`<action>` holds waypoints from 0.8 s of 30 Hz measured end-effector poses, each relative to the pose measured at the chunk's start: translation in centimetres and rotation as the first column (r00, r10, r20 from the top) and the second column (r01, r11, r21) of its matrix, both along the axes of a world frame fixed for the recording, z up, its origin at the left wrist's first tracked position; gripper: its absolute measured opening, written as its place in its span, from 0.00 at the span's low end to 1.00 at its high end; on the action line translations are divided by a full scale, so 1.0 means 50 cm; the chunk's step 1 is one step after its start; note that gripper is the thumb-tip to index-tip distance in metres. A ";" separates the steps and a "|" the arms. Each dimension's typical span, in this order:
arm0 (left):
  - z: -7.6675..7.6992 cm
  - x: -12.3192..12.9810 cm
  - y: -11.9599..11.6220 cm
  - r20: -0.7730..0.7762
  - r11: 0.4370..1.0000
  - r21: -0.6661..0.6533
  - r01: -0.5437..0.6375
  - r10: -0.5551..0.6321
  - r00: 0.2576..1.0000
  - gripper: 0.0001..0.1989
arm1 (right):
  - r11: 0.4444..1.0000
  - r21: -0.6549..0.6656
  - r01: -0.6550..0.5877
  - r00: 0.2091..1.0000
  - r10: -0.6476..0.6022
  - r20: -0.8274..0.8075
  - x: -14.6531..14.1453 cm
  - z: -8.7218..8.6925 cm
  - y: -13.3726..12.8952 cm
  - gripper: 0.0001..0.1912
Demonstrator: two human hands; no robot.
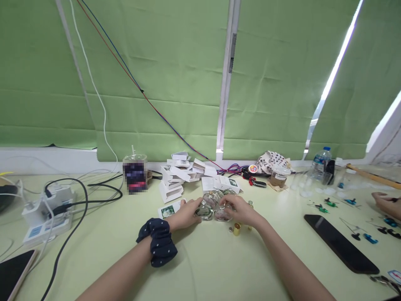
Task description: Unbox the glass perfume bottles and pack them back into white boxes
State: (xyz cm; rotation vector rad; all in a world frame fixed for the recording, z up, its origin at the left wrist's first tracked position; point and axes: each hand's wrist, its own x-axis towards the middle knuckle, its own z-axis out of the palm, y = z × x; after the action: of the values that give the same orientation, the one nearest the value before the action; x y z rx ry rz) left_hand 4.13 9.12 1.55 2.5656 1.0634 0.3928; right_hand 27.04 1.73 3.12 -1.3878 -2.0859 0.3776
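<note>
Several small rounded clear glass bottles stand close together in the middle of the table. My left hand (185, 213) has its fingers curled against the side of the front left glass bottle (204, 212). Over the front right glass bottle (222, 215), which looks faintly pink, my right hand (239, 209) closes its fingers from above and the right. More glass bottles (213, 197) sit just behind, partly hidden by the hands. A gold cap (237, 229) lies in front of my right hand, with small gold pieces near it. Under my left wrist is a white card (169, 211) with a green picture.
White folded cartons (172, 184) are heaped behind the bottles. A drink cup (135, 173) stands left of them, near a power strip (50, 217) with cables. To the right lie a black phone (340, 242) and small coloured parts (330, 202). Another person's hand (387, 205) is at far right.
</note>
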 end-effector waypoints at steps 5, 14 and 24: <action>0.004 0.001 0.000 0.012 1.000 0.004 0.015 -0.015 1.000 0.24 | 1.000 0.006 -0.001 1.000 0.001 -0.008 0.001 0.000 -0.003 0.15; 0.018 0.003 -0.002 0.014 1.000 -0.005 0.020 -0.019 1.000 0.17 | 0.999 0.028 0.021 1.000 -0.021 0.008 0.000 -0.002 -0.006 0.17; 0.020 0.008 0.001 0.026 1.000 0.020 -0.003 0.002 1.000 0.22 | 0.941 0.047 0.336 0.923 -0.339 0.182 -0.050 -0.015 0.002 0.14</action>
State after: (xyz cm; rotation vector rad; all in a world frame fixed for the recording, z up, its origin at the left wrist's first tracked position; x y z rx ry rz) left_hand 4.51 9.16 2.57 2.5703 1.0586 0.4386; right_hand 24.56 1.81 2.39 -1.7957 -1.9344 0.0895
